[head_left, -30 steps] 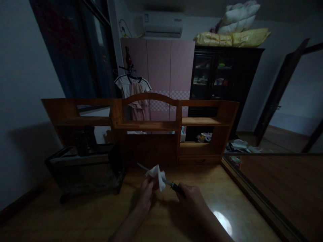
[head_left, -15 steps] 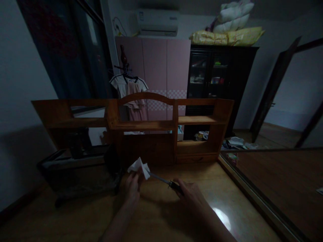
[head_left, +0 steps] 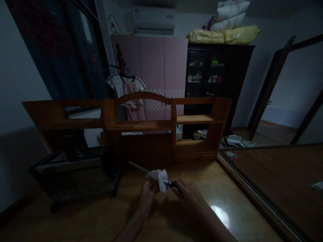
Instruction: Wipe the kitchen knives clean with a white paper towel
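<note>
In the head view my right hand [head_left: 188,193] is closed round the black handle of a knife [head_left: 138,166] with a long, narrow, grey blade and a small guard. The blade points to the left and away from me, over the wooden tabletop [head_left: 186,223]. My left hand [head_left: 147,193] pinches a crumpled white tissue [head_left: 159,177] round the blade, close to the guard. The tip sticks out bare beyond the tissue. Part of the blade is hidden under the tissue, and the left fingertips are partly behind it.
A wooden shelf unit [head_left: 141,126] runs along the back of the tabletop. On the left stands a dark, box-like tank [head_left: 75,179]. A bright light reflection lies right of my right arm. Farther back are a pink wardrobe [head_left: 151,60] and a black cabinet [head_left: 233,77].
My left hand and the tissue have slid along the blade from near its tip to near the guard, baring the tip. My right hand keeps its grip on the handle. The view has shifted slightly.
</note>
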The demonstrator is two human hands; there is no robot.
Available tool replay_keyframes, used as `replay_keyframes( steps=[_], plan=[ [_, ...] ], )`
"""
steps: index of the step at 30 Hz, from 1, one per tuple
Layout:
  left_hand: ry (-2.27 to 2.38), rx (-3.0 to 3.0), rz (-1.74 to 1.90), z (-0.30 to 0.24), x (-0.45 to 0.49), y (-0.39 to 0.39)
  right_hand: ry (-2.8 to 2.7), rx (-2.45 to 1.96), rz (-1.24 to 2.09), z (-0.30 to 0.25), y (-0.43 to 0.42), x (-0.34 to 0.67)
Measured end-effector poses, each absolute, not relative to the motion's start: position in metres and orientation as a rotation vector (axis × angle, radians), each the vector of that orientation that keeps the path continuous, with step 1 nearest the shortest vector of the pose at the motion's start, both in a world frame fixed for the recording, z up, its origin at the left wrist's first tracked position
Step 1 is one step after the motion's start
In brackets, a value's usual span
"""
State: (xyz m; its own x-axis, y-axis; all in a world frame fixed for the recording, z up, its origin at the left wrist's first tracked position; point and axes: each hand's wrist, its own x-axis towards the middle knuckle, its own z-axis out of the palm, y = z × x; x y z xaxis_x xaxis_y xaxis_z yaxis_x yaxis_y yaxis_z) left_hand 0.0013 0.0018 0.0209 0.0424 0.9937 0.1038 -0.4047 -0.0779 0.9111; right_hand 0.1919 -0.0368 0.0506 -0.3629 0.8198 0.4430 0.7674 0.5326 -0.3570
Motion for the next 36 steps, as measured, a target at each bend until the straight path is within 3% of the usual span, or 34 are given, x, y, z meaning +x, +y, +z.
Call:
replay_keyframes(
  steps=[12,26,36],
  plan=[
    [0.837,0.891,1.379,0.018,0.002,0.004,-2.143,-1.286,0.279,0.043,-0.034,0.189],
    [0.805,0.739,1.6,0.03,-0.037,0.037,-2.133,-1.268,0.289,0.049,-0.037,0.191],
    [0.837,0.546,1.764,0.023,-0.072,0.059,-2.134,-1.308,0.107,0.04,-0.036,0.184]
  ],
)
